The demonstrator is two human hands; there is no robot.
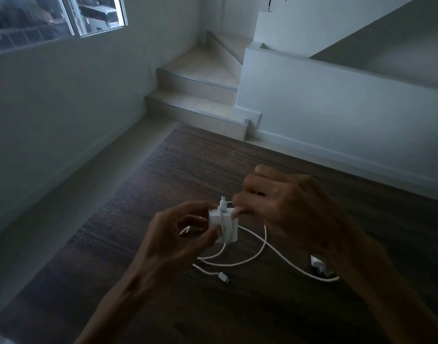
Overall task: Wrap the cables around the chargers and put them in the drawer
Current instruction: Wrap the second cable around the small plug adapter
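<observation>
left hand [178, 234] grips white charger [224, 225] above counter [138, 281] | right hand [282, 207] fingers pinch its cable [252, 260] beside charger | second charger [318, 265] right of it | risk: slack lets wrap slip, trailing loops snag

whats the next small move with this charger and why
Probably carry the right hand round the white charger for another turn: the left hand grips it, one strand crosses it, and most of the cable lies loose on the dark table.
</observation>
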